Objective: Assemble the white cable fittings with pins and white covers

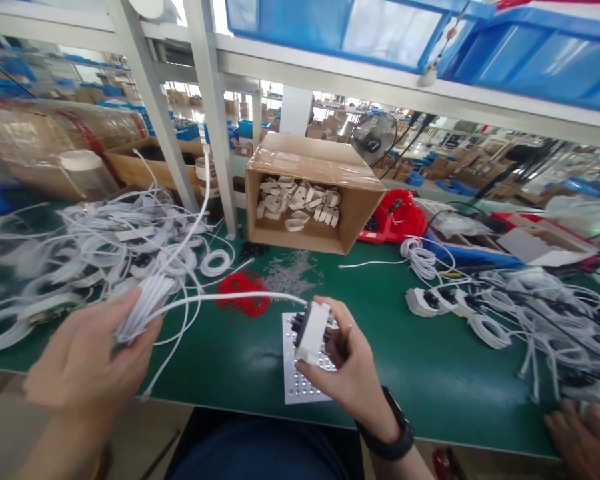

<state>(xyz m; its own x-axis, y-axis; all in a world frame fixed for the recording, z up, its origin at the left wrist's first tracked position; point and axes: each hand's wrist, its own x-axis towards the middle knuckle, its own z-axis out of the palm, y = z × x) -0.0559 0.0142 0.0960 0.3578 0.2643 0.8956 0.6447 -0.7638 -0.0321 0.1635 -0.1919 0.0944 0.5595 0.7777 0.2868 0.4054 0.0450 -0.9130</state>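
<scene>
My left hand [97, 350] is closed round a coiled bundle of white cable [147, 303] at the left of the bench. One strand runs from that bundle across to a small white housing with black parts [314, 333]. My right hand [347, 357] grips this housing between thumb and fingers, above a white sheet dotted with shiny round pieces [303, 392]. A black band circles my right wrist. Behind the sheet lie a red tangle of thin wire or bands [243, 293] and a scatter of small clear pieces [295, 272].
A tipped cardboard box [315, 167] holds many white housings. Heaped white cables [105, 233] cover the left side, with more coils [560, 313] at the right. Finished-looking white units [437, 301] sit there too. Another person's hand [583, 430] shows at lower right. Blue bins [380, 30] stand overhead.
</scene>
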